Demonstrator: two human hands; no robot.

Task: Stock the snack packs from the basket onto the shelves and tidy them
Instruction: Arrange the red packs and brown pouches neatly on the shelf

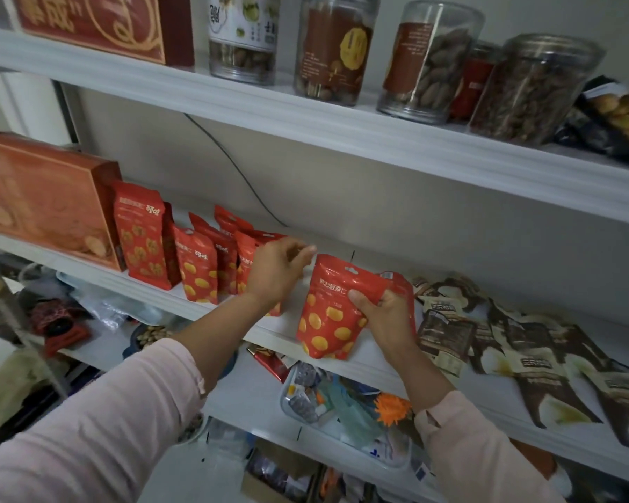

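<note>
Setting a red snack pack (333,314) upright on the middle shelf (88,272), a person works through the stocking step. The right hand (382,321) grips the pack by its right side, fingers and thumb curled round the foil, with its base at the shelf's front lip. The left hand (276,270) hovers just beside it, in front of the row of matching red packs (197,270) – fingers loosely bent and, as far as can be seen, holding nothing. Brown packs (505,350) lie slumped to the right. The basket is out of view. Judging by the gap, the next move calls for sliding the pack back and leftward to close up with the row – then letting go without tipping it or its neighbours.
</note>
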